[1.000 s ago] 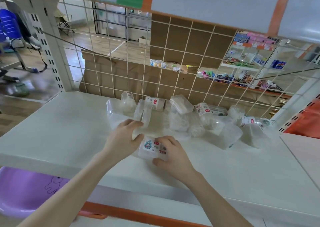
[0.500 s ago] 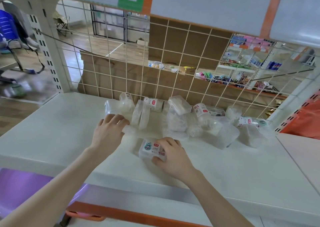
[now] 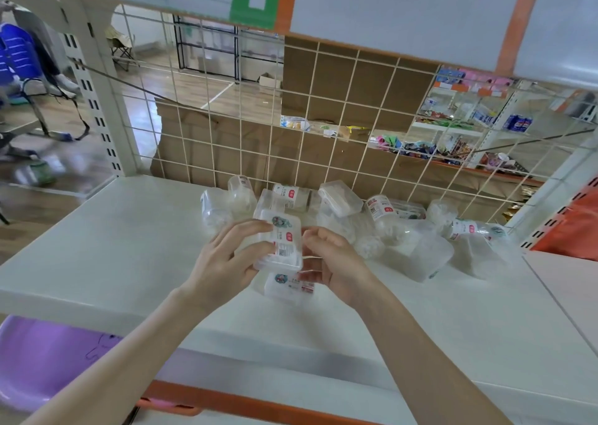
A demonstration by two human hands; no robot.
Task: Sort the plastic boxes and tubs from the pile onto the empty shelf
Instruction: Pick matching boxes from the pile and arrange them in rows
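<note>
I hold a clear rectangular box with a red-and-white label (image 3: 281,241) just above the white shelf (image 3: 106,256). My left hand (image 3: 226,259) grips its left side with curled fingers and thumb. My right hand (image 3: 330,262) sits at its right edge, fingers curled beside it; I cannot tell whether they touch it. Directly below lies a second labelled box (image 3: 291,287) flat on the shelf. Behind them, a pile of clear boxes and round tubs (image 3: 382,224) is heaped against the wire grid.
A wire grid back panel (image 3: 323,126) closes the rear of the shelf, with a shelf board overhead. A large clear tub (image 3: 424,256) lies tipped at the right. A purple plastic seat (image 3: 38,360) shows below left. Bare shelf surface spreads left and toward me.
My left hand pulled a box from the pile's left side and brought it toward me. My right hand left the box lying on the shelf and rose to the lifted one.
</note>
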